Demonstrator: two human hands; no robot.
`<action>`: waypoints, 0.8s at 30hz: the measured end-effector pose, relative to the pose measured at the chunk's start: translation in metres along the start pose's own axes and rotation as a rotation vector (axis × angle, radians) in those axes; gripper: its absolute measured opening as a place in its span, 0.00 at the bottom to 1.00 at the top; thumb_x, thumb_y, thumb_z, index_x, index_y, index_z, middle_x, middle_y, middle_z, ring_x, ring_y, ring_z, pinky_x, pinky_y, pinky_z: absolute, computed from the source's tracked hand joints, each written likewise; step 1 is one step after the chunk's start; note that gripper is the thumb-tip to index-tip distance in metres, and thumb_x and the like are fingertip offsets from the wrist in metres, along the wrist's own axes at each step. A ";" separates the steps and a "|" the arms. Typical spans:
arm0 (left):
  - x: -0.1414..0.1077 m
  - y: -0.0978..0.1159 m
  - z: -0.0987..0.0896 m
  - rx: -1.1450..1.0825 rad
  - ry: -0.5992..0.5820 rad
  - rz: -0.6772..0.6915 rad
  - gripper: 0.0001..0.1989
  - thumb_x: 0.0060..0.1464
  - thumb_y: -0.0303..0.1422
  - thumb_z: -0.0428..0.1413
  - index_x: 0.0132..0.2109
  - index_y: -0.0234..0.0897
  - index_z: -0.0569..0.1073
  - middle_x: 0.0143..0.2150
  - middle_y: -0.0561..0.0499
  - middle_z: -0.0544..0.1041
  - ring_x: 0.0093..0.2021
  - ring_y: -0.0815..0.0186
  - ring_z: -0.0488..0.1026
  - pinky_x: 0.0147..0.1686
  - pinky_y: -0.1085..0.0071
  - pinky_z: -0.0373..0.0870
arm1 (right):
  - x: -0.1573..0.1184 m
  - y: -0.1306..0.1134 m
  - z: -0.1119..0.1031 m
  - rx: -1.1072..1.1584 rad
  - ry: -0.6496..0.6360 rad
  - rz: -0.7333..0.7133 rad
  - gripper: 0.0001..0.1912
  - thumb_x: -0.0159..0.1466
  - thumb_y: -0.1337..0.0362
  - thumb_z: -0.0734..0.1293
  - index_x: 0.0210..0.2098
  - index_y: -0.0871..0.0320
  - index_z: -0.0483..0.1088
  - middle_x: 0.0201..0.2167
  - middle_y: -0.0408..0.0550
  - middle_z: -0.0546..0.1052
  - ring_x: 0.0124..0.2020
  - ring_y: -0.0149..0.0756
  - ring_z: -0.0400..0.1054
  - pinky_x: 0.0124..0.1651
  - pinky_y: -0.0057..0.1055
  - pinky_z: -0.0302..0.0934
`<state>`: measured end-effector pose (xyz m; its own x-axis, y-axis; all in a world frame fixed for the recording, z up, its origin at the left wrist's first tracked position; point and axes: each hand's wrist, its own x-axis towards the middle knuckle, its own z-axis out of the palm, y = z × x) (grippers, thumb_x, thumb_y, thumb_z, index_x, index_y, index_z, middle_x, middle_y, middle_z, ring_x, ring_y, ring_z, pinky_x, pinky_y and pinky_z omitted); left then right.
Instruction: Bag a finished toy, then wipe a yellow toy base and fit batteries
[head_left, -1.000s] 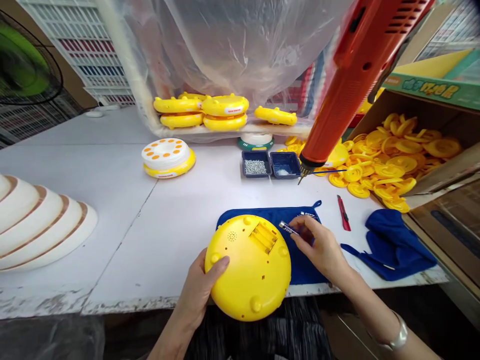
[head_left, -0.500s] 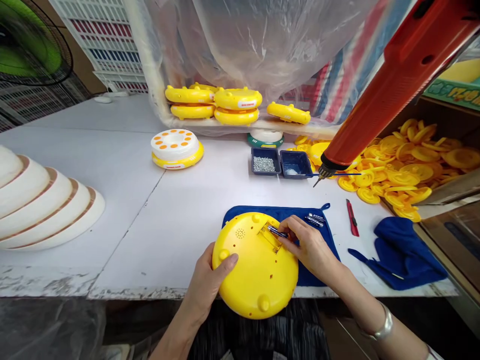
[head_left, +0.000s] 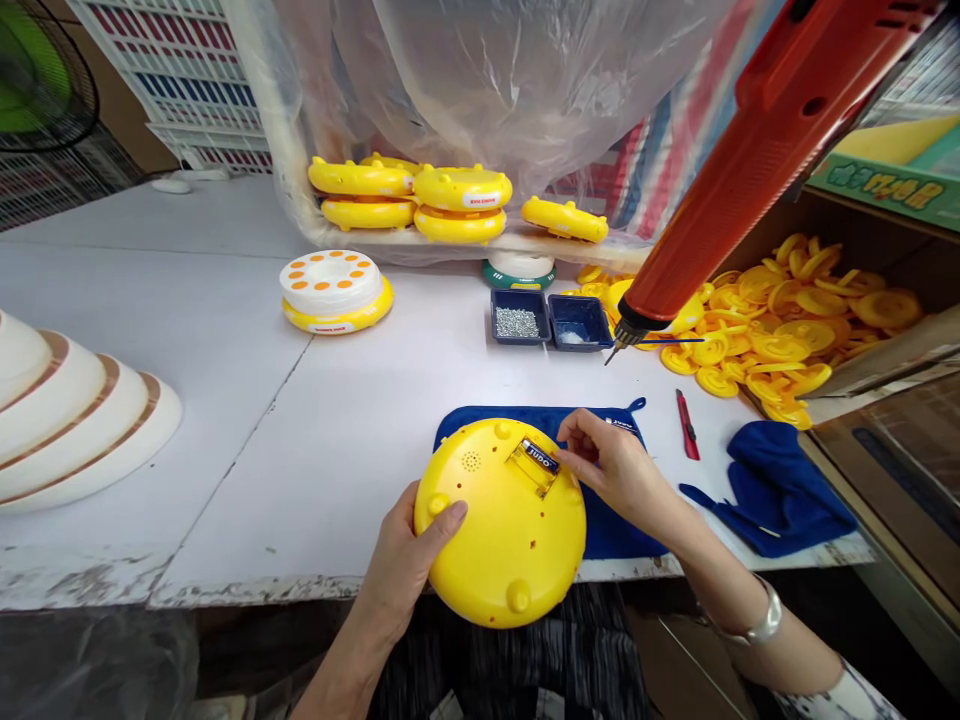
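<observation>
My left hand [head_left: 397, 560] grips a round yellow plastic toy body [head_left: 510, 545] from below, its thumb on the face. A battery [head_left: 534, 462] with a dark label lies in the body's rectangular compartment. My right hand [head_left: 611, 465] is next to it, fingertips at the compartment's edge, holding nothing visible. A blue towel [head_left: 619, 535] lies beneath the body. Part of a small dark object [head_left: 624, 425] shows on the towel beyond my fingers.
An orange-red electric screwdriver [head_left: 720, 190] hangs over the table at right. Below it sit dark trays [head_left: 520, 315] of screws, a red utility knife [head_left: 686, 425], and a blue cloth [head_left: 772, 495]. A cardboard box [head_left: 795, 310] holds yellow discs. Yellow toy bodies [head_left: 405, 195] stand behind.
The battery my right hand held over the towel now lies in the compartment. My right hand has let go of it and sits slightly higher. The view has shifted slightly.
</observation>
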<state>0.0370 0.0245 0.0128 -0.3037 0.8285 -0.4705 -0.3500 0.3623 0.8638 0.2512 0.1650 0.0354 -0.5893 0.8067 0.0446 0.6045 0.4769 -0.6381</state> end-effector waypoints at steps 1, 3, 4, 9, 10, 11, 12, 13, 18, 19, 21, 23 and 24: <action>0.000 0.000 0.000 0.000 0.003 0.001 0.32 0.43 0.48 0.68 0.51 0.35 0.71 0.46 0.40 0.81 0.44 0.48 0.79 0.38 0.62 0.78 | 0.000 -0.005 0.001 -0.120 -0.028 -0.009 0.05 0.65 0.64 0.66 0.37 0.55 0.64 0.29 0.39 0.71 0.27 0.31 0.66 0.30 0.27 0.54; 0.000 0.001 0.000 0.000 0.003 0.000 0.32 0.42 0.48 0.68 0.50 0.35 0.72 0.46 0.40 0.81 0.44 0.48 0.79 0.37 0.62 0.78 | 0.001 -0.014 0.005 -0.363 -0.076 -0.013 0.06 0.64 0.64 0.67 0.37 0.56 0.64 0.32 0.42 0.74 0.29 0.33 0.69 0.29 0.28 0.51; 0.000 0.001 0.000 0.001 0.003 0.001 0.32 0.43 0.48 0.68 0.50 0.35 0.71 0.46 0.40 0.81 0.44 0.48 0.79 0.37 0.62 0.78 | 0.002 -0.018 0.007 -0.461 -0.088 -0.008 0.06 0.64 0.64 0.67 0.37 0.57 0.65 0.34 0.44 0.74 0.30 0.35 0.71 0.28 0.28 0.50; -0.001 0.000 0.001 0.002 -0.002 -0.004 0.32 0.44 0.48 0.67 0.52 0.36 0.71 0.49 0.40 0.80 0.46 0.48 0.79 0.39 0.60 0.79 | 0.009 -0.028 0.005 -0.621 -0.091 0.014 0.02 0.67 0.68 0.63 0.36 0.58 0.66 0.31 0.46 0.77 0.26 0.36 0.71 0.25 0.30 0.44; -0.001 0.000 0.001 0.001 -0.007 -0.006 0.32 0.45 0.48 0.67 0.53 0.36 0.70 0.49 0.40 0.79 0.46 0.48 0.79 0.40 0.60 0.79 | 0.010 -0.028 0.003 -0.624 -0.092 0.012 0.03 0.67 0.69 0.62 0.36 0.57 0.66 0.30 0.45 0.77 0.25 0.35 0.71 0.25 0.31 0.43; -0.001 0.000 0.001 0.001 -0.010 -0.006 0.32 0.45 0.48 0.67 0.53 0.36 0.70 0.50 0.40 0.79 0.46 0.49 0.79 0.40 0.59 0.79 | 0.011 -0.028 0.001 -0.620 -0.093 0.005 0.03 0.68 0.69 0.62 0.36 0.57 0.66 0.29 0.44 0.77 0.25 0.35 0.71 0.25 0.31 0.43; -0.001 0.000 0.001 0.002 -0.012 -0.003 0.32 0.45 0.48 0.67 0.53 0.36 0.70 0.50 0.40 0.79 0.46 0.49 0.79 0.40 0.59 0.79 | 0.011 -0.028 -0.001 -0.615 -0.097 -0.007 0.03 0.68 0.69 0.62 0.37 0.57 0.66 0.30 0.43 0.77 0.26 0.35 0.72 0.26 0.31 0.44; -0.001 0.000 0.000 0.004 -0.012 0.001 0.31 0.46 0.48 0.67 0.53 0.36 0.70 0.50 0.40 0.79 0.46 0.49 0.79 0.40 0.59 0.79 | 0.011 -0.028 -0.001 -0.610 -0.103 -0.022 0.01 0.68 0.67 0.63 0.39 0.56 0.65 0.31 0.43 0.78 0.27 0.35 0.72 0.26 0.30 0.45; -0.001 -0.001 0.000 0.008 -0.014 0.019 0.31 0.45 0.48 0.67 0.52 0.36 0.71 0.48 0.40 0.80 0.45 0.49 0.79 0.39 0.60 0.79 | 0.007 -0.033 0.010 -0.672 -0.093 -0.043 0.08 0.64 0.64 0.69 0.39 0.57 0.64 0.36 0.45 0.77 0.33 0.38 0.74 0.26 0.30 0.48; -0.001 -0.001 0.000 0.003 -0.018 0.017 0.31 0.45 0.48 0.67 0.52 0.36 0.71 0.48 0.41 0.80 0.45 0.49 0.79 0.40 0.60 0.79 | 0.007 -0.034 0.013 -0.688 -0.086 -0.034 0.07 0.64 0.66 0.68 0.38 0.57 0.64 0.36 0.46 0.76 0.33 0.39 0.74 0.26 0.30 0.49; -0.001 -0.001 0.000 -0.004 -0.021 0.013 0.31 0.45 0.48 0.67 0.52 0.36 0.71 0.48 0.41 0.80 0.46 0.48 0.79 0.40 0.60 0.79 | 0.006 -0.036 0.016 -0.700 -0.078 -0.019 0.05 0.65 0.68 0.67 0.37 0.58 0.64 0.36 0.48 0.76 0.34 0.39 0.74 0.26 0.31 0.50; -0.001 -0.002 0.000 -0.007 -0.019 0.019 0.30 0.45 0.47 0.67 0.52 0.36 0.72 0.48 0.41 0.80 0.46 0.49 0.79 0.39 0.60 0.79 | 0.005 -0.038 0.016 -0.705 -0.075 -0.010 0.04 0.66 0.70 0.65 0.36 0.57 0.64 0.34 0.47 0.75 0.33 0.38 0.74 0.27 0.31 0.51; 0.000 -0.003 0.000 -0.007 -0.019 0.024 0.30 0.45 0.47 0.67 0.51 0.36 0.72 0.48 0.41 0.80 0.46 0.49 0.79 0.39 0.61 0.79 | 0.004 -0.038 0.016 -0.705 -0.074 -0.012 0.04 0.66 0.71 0.64 0.36 0.57 0.64 0.34 0.47 0.75 0.33 0.38 0.74 0.27 0.30 0.52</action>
<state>0.0377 0.0229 0.0105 -0.2953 0.8447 -0.4465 -0.3494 0.3395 0.8733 0.2171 0.1447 0.0480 -0.6177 0.7861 -0.0202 0.7861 0.6180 0.0130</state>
